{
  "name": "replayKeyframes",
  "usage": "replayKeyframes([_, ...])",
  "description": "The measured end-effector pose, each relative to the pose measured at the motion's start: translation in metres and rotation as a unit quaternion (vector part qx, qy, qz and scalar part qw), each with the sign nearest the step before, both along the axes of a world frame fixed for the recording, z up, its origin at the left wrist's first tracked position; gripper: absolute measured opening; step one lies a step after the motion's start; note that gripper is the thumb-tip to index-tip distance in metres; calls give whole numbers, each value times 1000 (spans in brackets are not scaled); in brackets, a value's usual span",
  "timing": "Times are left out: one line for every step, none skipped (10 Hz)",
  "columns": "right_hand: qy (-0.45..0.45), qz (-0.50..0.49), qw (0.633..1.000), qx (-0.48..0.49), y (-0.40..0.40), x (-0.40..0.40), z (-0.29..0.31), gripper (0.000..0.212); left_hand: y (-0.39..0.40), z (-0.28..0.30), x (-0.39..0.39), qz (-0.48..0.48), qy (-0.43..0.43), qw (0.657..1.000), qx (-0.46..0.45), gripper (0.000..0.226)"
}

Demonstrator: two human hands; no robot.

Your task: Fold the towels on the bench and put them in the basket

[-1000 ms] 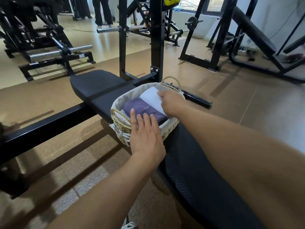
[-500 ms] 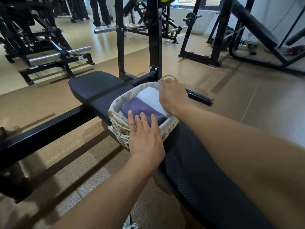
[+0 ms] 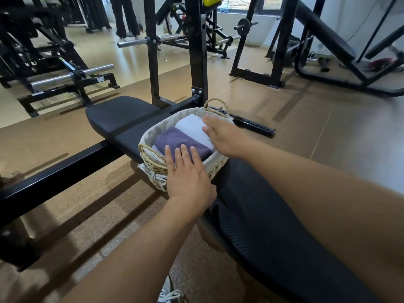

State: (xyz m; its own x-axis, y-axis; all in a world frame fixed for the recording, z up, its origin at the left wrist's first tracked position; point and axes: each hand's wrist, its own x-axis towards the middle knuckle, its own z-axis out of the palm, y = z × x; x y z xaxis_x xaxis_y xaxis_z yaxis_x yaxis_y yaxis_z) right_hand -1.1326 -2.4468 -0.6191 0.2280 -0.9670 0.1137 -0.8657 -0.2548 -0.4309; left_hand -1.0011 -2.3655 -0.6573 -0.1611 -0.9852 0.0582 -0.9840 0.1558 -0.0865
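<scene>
Towels lie folded side by side in the basket [image 3: 153,132] at mid-frame: a purple towel [image 3: 181,141] on the near left, a white towel [image 3: 194,129] on the far right. The basket stands on the black bench [image 3: 122,114]. The left hand [image 3: 188,178] lies flat over the near rim, its fingers [image 3: 169,156] straight and slightly apart, tips on the purple towel. The right hand [image 3: 225,136] rests flat at the white towel's right edge, fingers straight and together, blurred. A barbell [image 3: 72,76] sits at upper left.
</scene>
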Motion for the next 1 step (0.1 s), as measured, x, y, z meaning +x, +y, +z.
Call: replayKeyframes([-139,-95,983,-68,28,-20,3,35,4,1,-8,-35,81,996,-25,103])
